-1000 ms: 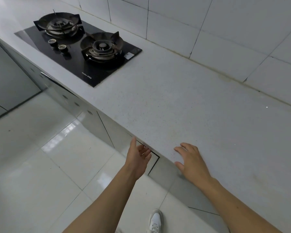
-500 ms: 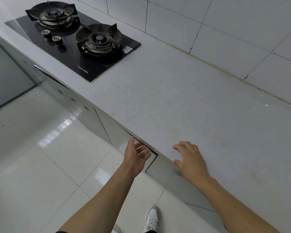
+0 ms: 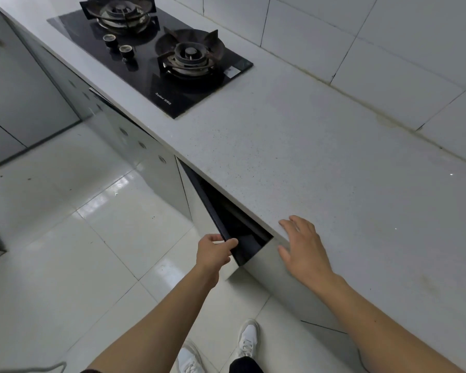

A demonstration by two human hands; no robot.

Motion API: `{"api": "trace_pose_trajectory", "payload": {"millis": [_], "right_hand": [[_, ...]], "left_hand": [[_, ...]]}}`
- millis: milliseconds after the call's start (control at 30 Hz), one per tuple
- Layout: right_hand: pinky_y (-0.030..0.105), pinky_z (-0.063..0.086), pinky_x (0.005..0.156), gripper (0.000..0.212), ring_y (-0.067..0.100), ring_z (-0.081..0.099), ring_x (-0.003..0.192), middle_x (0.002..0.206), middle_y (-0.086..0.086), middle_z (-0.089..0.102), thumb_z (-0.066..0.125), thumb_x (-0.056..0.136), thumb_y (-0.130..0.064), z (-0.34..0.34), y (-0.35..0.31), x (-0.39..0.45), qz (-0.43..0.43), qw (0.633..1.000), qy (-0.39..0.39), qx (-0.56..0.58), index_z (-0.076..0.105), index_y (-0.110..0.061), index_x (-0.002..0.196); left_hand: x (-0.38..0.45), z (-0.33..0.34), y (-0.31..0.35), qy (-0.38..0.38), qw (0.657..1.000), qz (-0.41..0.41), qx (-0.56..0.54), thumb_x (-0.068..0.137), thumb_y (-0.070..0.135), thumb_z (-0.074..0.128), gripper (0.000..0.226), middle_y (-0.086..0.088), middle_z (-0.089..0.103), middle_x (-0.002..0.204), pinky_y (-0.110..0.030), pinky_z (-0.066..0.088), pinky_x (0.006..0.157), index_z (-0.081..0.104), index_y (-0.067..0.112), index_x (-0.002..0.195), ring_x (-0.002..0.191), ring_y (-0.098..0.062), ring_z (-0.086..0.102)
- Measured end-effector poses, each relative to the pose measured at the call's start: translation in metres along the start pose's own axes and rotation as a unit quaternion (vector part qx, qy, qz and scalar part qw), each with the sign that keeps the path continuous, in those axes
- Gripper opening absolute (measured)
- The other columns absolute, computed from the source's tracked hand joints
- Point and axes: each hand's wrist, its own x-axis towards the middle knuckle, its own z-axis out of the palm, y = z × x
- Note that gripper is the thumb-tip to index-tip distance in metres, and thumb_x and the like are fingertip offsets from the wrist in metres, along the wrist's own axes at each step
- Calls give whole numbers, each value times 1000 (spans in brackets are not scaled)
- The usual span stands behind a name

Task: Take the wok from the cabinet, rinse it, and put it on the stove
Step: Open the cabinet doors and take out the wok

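Item: wok — not in view; presumably inside the dark opening of the under-counter cabinet, whose interior shows only blackness.

Access: glossy white cabinet door with black inner edge (image 3: 221, 224), swung partly open below the pale speckled stone countertop (image 3: 320, 162).

Left hand (image 3: 213, 254): fingers curled over the door's top corner, clamped on its edge.

Right hand (image 3: 304, 251): spread flat, fingers apart, palm resting at the countertop's front lip; it grips nothing.

Destination: black glass two-burner gas stove (image 3: 151, 57), set into the countertop well to the left of the open door, both pan supports bare.

Handling, judged: a wok is likely rigid metal, fairly heavy and front-weighted, its rounded bowl prone to rocking. Best taken by the handle — a second hand under the rim if it is large. Once rinsed it will probably be slippery, so a firm grip matters on the carry to the burner.

Sink: not visible.
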Motion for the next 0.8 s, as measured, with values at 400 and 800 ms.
{"api": "trace_pose_trajectory", "payload": {"millis": [400, 800], "right_hand": [[36, 30, 113, 55, 21, 26, 138, 148, 5, 34, 57, 91, -29, 15, -70, 6, -60, 998, -30, 3, 40, -15, 142], [30, 22, 114, 54, 20, 22, 141, 150, 5, 33, 57, 93, -29, 30, -132, 7, -98, 994, -37, 3, 40, -16, 142]], "left_hand": [[-18, -79, -18, 95, 944, 171, 265, 79, 11, 66, 26, -5, 64, 89, -20, 51, 48, 51, 15, 100, 70, -17, 62], [-3, -185, -19, 176, 774, 316, 520, 55, -15, 50, 70, -3, 52, 117, -36, 46, 59, 53, 11, 120, 94, -25, 39]]}}
